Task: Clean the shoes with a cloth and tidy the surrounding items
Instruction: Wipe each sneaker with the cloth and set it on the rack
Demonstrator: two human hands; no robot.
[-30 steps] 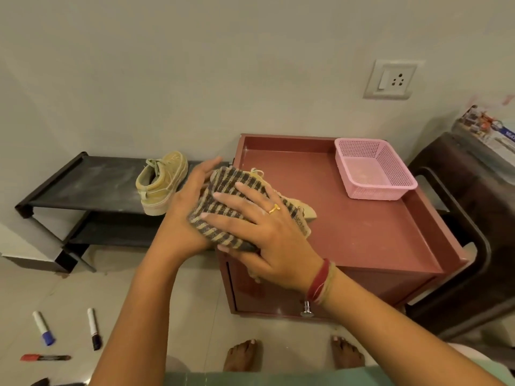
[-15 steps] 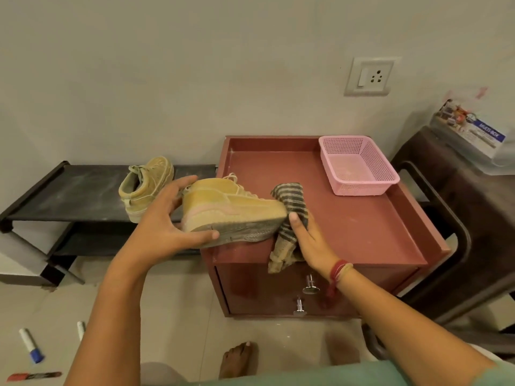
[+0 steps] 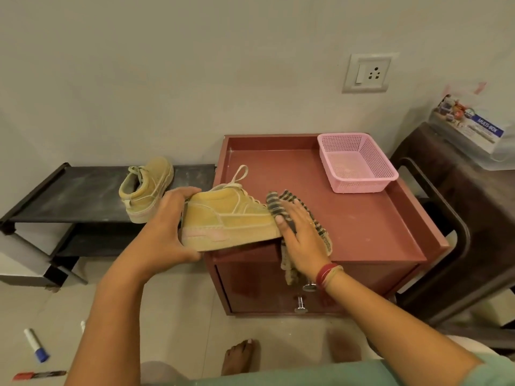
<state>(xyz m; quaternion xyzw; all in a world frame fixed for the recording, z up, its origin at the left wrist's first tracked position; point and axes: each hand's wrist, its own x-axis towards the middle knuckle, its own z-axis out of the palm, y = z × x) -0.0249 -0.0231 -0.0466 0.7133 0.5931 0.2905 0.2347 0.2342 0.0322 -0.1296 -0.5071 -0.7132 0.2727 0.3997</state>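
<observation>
My left hand (image 3: pixel 164 232) grips the heel end of a tan shoe (image 3: pixel 231 221), holding it upright over the front left corner of the red cabinet top (image 3: pixel 362 218). My right hand (image 3: pixel 301 235) presses a striped cloth (image 3: pixel 320 232) against the shoe's toe, fingers laid over the cloth and thumb curled round it. The cloth's end hangs over the cabinet's front edge. The second tan shoe (image 3: pixel 146 188) stands on the black shoe rack (image 3: pixel 69 190) to the left.
A pink mesh basket (image 3: pixel 356 162) sits at the cabinet's back right. Markers lie on the floor at the lower left: a blue-capped one (image 3: pixel 36 345) and a red one (image 3: pixel 39 375). A dark table (image 3: pixel 459 204) with a box (image 3: pixel 471 132) stands to the right. My bare feet (image 3: pixel 238 358) are below.
One second ago both hands held the cloth over the shoe. Since then my left hand has turned the shoe side-on, and my right hand has moved the cloth to its toe.
</observation>
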